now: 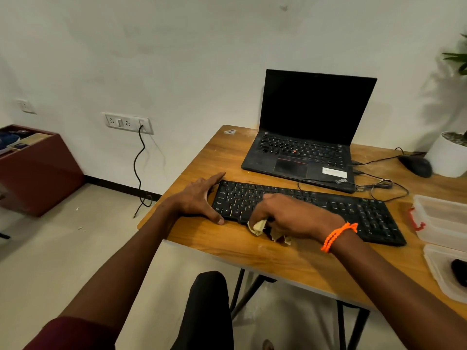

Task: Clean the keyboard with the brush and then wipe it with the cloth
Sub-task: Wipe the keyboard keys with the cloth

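A black keyboard (353,210) lies across the wooden table (278,258), in front of a laptop. My left hand (199,198) frames the keyboard's left end, thumb at the near corner and fingers straight along the far corner. My right hand (293,213) lies on the left-middle keys and grips a crumpled pale yellow cloth (260,227), which sticks out under the palm at the keyboard's near edge. No brush can be made out; a dark object (458,271) lies in a plastic tray at the right edge.
An open black laptop (303,152) with its screen off stands behind the keyboard. A black mouse (417,165), cables and a white plant pot (449,157) are at the back right. Two clear plastic containers (439,218) sit at the right edge. A red-brown box (38,168) stands on the floor at left.
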